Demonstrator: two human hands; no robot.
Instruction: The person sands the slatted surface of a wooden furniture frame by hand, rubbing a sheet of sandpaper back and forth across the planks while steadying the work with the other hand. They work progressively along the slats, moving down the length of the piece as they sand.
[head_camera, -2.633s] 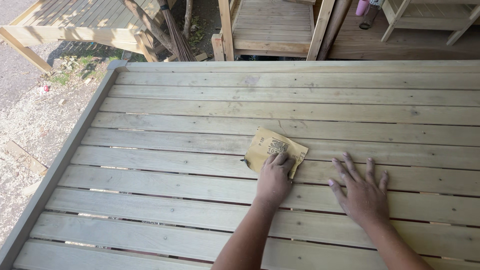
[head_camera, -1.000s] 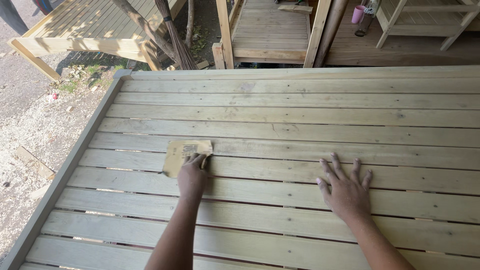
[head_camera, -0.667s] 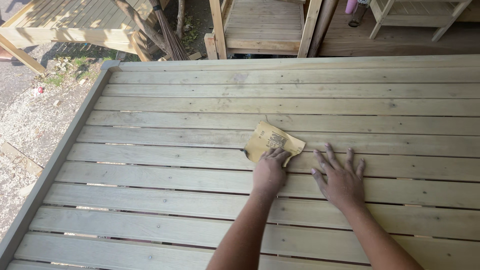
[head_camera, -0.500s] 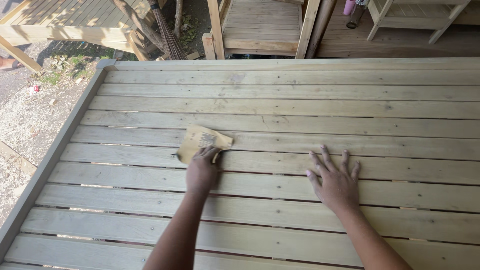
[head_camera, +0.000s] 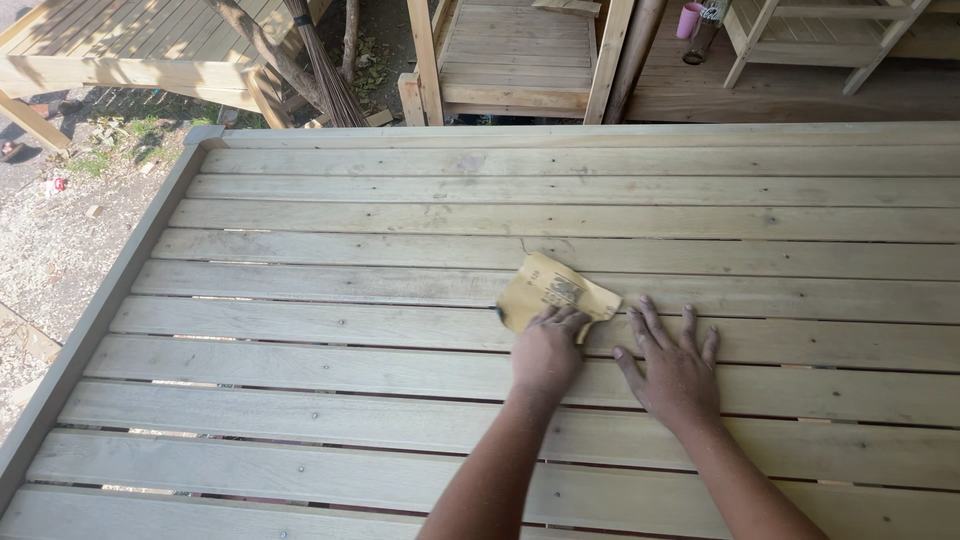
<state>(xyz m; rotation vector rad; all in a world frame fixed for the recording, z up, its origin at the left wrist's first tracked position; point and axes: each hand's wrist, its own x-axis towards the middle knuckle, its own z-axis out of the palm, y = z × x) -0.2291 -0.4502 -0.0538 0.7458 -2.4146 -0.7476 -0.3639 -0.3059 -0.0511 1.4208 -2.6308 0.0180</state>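
Two hands down: left hand (head_camera: 547, 350) swings the sandpaper (head_camera: 553, 291) back rightward, fingers pinning it; right hand (head_camera: 675, 362) stays splayed on the slatted surface (head_camera: 300, 330), holding nothing.

slats (head_camera: 400, 300): pale matt wood | sandpaper (head_camera: 550, 288): tan, rough paper

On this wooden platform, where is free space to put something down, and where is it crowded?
The slatted platform is bare left of the left hand, out to the grey edge board, and along the far slats before the posts. It is crowded only around the sandpaper and the flat right hand.
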